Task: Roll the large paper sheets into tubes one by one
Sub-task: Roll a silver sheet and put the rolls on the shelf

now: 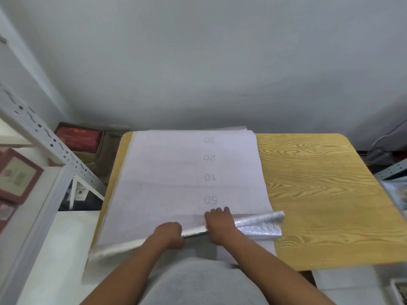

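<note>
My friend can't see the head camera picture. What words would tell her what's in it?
Two hands, left and right, grip the rolled near edge of a big white paper sheet, shiny silver underneath. The sheet lies on a wooden table with the numbers 30, 20, 10 and 50 printed down it. A white metal shelf stands at the left.

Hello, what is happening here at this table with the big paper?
A person is rolling a large white paper sheet with a shiny silver underside on a yellow wood-grain table. The left hand and right hand grip the started roll at the near edge; most of the sheet lies flat.
</note>
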